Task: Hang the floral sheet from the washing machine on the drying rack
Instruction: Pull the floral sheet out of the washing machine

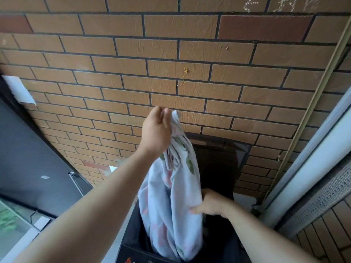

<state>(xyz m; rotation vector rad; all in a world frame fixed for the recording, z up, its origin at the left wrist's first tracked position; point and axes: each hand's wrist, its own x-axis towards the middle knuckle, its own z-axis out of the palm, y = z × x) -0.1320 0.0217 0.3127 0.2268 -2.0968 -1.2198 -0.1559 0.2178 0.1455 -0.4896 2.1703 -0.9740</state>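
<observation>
Before a brick wall (133, 76), the left hand (155, 130) pinches the floral sheet (171, 196) up high; the right hand (210, 204) grips its bunched side above the dark washing machine (218, 162).

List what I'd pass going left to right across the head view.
Dark grey flat panel → pale floral sheet → right hand gripping it → white frame post → grey perforated grille.
</observation>
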